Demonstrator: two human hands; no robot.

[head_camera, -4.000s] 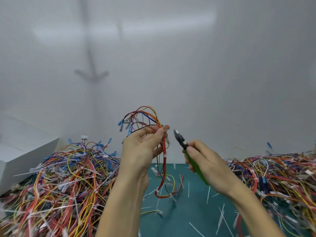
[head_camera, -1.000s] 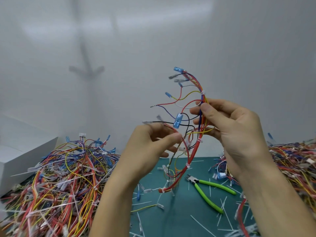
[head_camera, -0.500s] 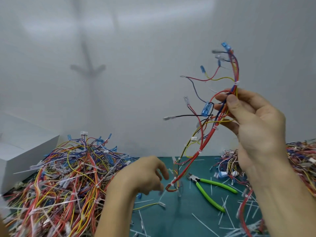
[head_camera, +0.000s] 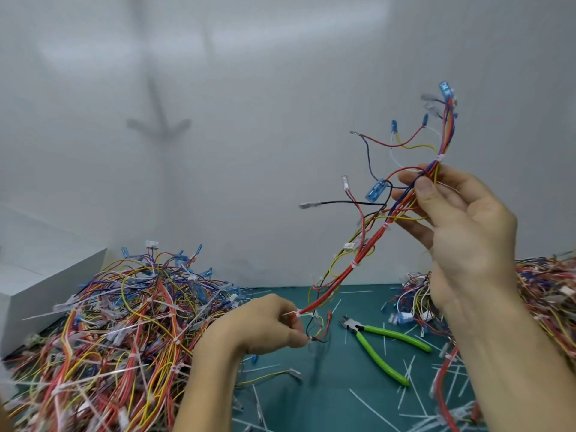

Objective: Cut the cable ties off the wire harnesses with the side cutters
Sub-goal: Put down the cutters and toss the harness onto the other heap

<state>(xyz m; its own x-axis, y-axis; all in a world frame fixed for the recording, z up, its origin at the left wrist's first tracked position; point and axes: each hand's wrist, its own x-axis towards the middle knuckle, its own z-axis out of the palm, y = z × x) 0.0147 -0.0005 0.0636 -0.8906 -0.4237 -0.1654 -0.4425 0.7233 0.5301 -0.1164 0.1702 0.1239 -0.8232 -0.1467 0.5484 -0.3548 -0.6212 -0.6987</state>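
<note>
Red wires ran taut now: the harness [head_camera: 369,247] stretched on a slant between both hands, where half a second ago its lower end dangled free beside the left hand. The left hand [head_camera: 265,322] had closed on that low end, thumb and fingertips pinching the wires just by a white tie [head_camera: 297,313], held low over the mat [head_camera: 327,406]. The right hand [head_camera: 461,232] stayed high and to the right, palm toward the camera, thumb and forefinger pinching the bundle, the other fingers loosely spread behind the wires. Blue terminals [head_camera: 444,88] fanned out above it. Green-handled cutters [head_camera: 383,347] lay on the mat between the hands and below the right one, touched by neither, head pointing toward the left hand; four seconds ago the right hand gripped them. Cut ties [head_camera: 367,406] littered the mat around them. One wire pile [head_camera: 124,322] sat left of the left hand, another [head_camera: 545,291] behind the right wrist.
</note>
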